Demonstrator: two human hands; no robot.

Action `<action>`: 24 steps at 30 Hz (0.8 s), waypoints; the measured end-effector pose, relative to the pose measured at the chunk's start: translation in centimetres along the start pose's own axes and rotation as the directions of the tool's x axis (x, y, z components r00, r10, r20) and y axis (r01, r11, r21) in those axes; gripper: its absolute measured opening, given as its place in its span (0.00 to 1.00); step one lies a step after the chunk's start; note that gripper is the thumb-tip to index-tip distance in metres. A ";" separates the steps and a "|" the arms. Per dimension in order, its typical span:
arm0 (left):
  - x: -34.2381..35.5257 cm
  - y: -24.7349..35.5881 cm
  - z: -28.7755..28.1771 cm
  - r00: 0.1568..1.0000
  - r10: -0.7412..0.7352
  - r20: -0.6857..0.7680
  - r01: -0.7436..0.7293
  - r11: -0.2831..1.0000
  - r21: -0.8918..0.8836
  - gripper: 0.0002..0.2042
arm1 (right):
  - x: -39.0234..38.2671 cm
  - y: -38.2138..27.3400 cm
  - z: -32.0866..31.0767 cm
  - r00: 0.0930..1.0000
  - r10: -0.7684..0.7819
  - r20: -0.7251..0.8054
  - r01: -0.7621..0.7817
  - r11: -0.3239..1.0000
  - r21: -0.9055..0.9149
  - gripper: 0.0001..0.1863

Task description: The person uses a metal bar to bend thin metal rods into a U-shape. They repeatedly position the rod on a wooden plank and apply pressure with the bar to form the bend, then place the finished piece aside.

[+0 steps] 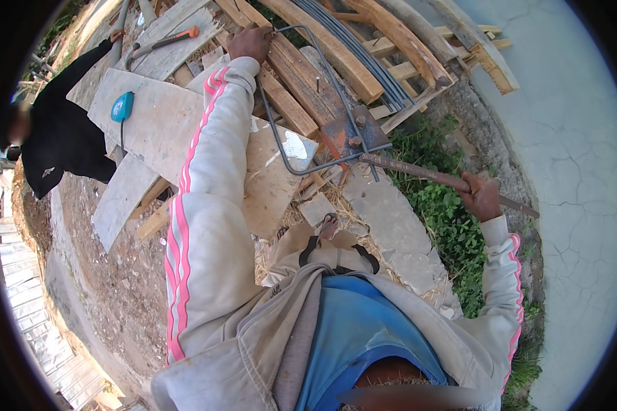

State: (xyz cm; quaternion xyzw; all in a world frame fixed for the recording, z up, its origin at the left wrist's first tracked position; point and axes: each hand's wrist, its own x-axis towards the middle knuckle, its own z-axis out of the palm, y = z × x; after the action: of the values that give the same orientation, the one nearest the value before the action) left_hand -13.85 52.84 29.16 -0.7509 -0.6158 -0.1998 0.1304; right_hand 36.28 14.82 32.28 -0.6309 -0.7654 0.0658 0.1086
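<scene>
My left hand [249, 42] is closed around the far corner of a thin steel rod bent into a rectangular rebar stirrup [322, 166]. Its near right corner, where the rod ends cross, lies against a rusty steel plate [339, 130] with upright bolts. The plate sits at the near end of a timber beam [298, 79]. A long ribbed steel bar [418, 170] reaches from beside the plate out to the right. Wrapped round that bar toward its outer end is my right hand [482, 195]. Both arms are spread apart.
Left of my arm, boards [158, 113] hold a blue tape measure [122, 106] and a claw hammer [164, 46]. A person in black [65, 130] is at far left. Thin steel rods [349, 44] and timber lie ahead. Plants [432, 198] edge a cracked grey surface [576, 205] at right.
</scene>
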 end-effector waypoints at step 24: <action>1.0 -1.0 0.8 0.995 0.086 0.043 -0.088 0.994 0.069 0.13 | -14.3 13.1 0.9 0.908 0.330 -0.257 -0.395 0.879 -0.267 0.13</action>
State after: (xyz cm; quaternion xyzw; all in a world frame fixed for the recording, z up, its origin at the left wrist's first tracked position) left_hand -14.55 54.22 28.88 -0.7759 -0.5917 -0.1568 0.1529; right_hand 51.12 3.44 27.12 -0.7760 -0.6184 -0.1020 0.0705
